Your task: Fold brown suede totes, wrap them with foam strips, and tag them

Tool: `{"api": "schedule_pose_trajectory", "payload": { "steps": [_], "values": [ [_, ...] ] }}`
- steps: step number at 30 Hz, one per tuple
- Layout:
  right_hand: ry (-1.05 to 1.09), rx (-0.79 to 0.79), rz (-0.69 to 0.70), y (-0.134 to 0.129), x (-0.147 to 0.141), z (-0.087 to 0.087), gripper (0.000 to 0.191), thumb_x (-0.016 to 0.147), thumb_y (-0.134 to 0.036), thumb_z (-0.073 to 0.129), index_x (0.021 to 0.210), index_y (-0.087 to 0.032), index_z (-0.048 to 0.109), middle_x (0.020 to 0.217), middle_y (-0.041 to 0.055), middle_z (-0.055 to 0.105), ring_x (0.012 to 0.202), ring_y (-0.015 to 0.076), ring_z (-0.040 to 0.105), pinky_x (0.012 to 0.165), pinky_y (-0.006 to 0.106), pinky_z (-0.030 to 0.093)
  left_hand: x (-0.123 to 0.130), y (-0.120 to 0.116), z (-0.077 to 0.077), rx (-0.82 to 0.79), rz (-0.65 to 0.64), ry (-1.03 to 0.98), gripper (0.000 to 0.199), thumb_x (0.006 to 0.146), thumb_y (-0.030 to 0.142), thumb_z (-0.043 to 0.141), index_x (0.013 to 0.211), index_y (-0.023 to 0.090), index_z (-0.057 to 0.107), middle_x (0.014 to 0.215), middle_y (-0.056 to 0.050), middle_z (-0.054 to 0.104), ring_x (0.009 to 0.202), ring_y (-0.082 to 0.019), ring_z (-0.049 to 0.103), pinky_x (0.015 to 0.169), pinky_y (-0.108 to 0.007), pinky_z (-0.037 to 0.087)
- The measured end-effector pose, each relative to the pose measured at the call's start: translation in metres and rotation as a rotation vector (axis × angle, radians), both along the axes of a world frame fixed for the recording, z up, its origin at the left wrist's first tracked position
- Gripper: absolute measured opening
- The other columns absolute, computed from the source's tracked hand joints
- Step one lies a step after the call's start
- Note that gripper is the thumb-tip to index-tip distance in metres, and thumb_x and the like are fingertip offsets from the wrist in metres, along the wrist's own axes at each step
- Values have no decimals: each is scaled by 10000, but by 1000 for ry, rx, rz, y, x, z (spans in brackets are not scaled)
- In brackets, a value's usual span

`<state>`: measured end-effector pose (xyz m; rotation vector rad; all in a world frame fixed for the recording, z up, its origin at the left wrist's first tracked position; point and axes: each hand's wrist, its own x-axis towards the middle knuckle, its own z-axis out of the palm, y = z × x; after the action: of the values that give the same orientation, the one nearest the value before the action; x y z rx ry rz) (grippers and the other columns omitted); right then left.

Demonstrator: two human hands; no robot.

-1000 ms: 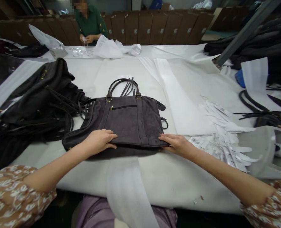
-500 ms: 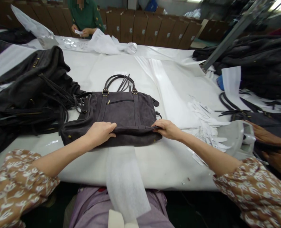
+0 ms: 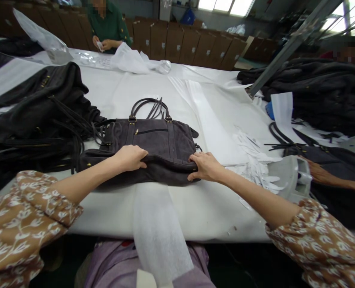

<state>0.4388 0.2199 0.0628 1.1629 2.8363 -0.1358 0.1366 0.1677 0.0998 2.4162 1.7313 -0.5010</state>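
Observation:
A dark grey bag (image 3: pixel 153 140) lies on the white-covered table with its two handles pointing away from me and a zipper across its upper face. My left hand (image 3: pixel 132 158) grips the near edge left of the middle, thumb and fingers pressed together on it. At the near right corner my right hand (image 3: pixel 203 166) pinches the same bag, the thumb on its lower side. A strip of thin white foam (image 3: pixel 159 228) runs from under the bag over the table edge onto my lap.
Dark bags (image 3: pixel 30 120) are piled at the left, more (image 3: pixel 321 96) at the right. White sheets (image 3: pixel 210 124) and paper scraps (image 3: pixel 255 160) lie right of centre. A co-worker's hand (image 3: pixel 318 172) touches another bag. Behind the table stand cartons (image 3: pixel 174 42) and a person in green (image 3: pixel 109 26).
The bag's near side has been pressed or folded slightly, and my left hand sits a little higher. My right hand has shifted its grip around the corner. The view has tilted up slightly.

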Motion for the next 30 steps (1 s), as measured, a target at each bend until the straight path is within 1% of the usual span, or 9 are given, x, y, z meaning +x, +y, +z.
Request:
{"api": "schedule_pose_trajectory", "payload": {
  "steps": [4,7,9,12,16,19,24,27,30],
  "values": [
    [-63,35,8,1,-6,-7,422,647,-468,773,897,-200,564,905,48,664,863,238,570,736,325,292,-7,-16,2,64,-4,13,341,832,504,526,1019,221,570,896,-96,685,840,-279,654,711,-344,470],
    [-37,99,31,-2,-6,-15,252,714,-310,713,885,-194,567,869,47,673,836,227,565,730,331,271,-7,-39,-5,156,-39,4,222,899,377,468,1051,226,527,876,-72,663,816,-240,636,694,-315,444],
    [-14,126,35,-4,-5,-19,187,728,-227,671,881,-187,572,856,55,674,828,225,562,732,335,265,-7,-53,-12,203,-56,-5,214,892,392,489,1002,216,538,883,-76,638,847,-237,610,711,-317,432],
    [6,114,36,-4,-5,-20,202,734,-282,680,877,-182,578,853,65,674,827,232,564,736,335,268,-9,-64,-23,250,-15,-1,349,793,503,611,961,201,561,929,-97,616,906,-271,575,752,-347,431],
    [27,77,43,-2,-3,-21,270,725,-372,712,864,-185,576,856,58,672,826,231,578,748,324,288,-13,-57,-29,144,13,-14,194,858,348,517,931,189,601,895,-101,657,867,-277,610,692,-337,443],
    [111,35,2,-1,1,-26,241,751,-372,691,832,-186,562,822,43,661,811,211,584,735,301,309,-14,-40,-24,70,29,-14,214,831,198,439,894,187,643,869,-112,682,843,-272,642,698,-344,449],
    [189,-102,-79,4,4,-35,233,723,-334,708,805,-202,534,789,6,642,749,171,580,648,243,331,-19,-22,-17,86,34,1,203,770,160,495,892,175,656,868,-119,684,836,-261,647,740,-360,473],
    [176,-125,-86,9,2,-33,234,699,-331,717,783,-212,534,758,-10,635,688,157,570,586,228,316,-20,-43,-22,409,-89,-63,252,829,132,474,1028,177,622,950,-125,669,930,-260,622,856,-432,465],
    [159,-137,-89,12,0,-28,257,663,-335,744,761,-218,538,727,-22,628,656,152,562,559,224,307,-15,-75,-35,736,-505,-240,363,887,126,454,1226,233,530,1207,-104,609,1128,-220,542,1054,-456,331]
  ]
}}
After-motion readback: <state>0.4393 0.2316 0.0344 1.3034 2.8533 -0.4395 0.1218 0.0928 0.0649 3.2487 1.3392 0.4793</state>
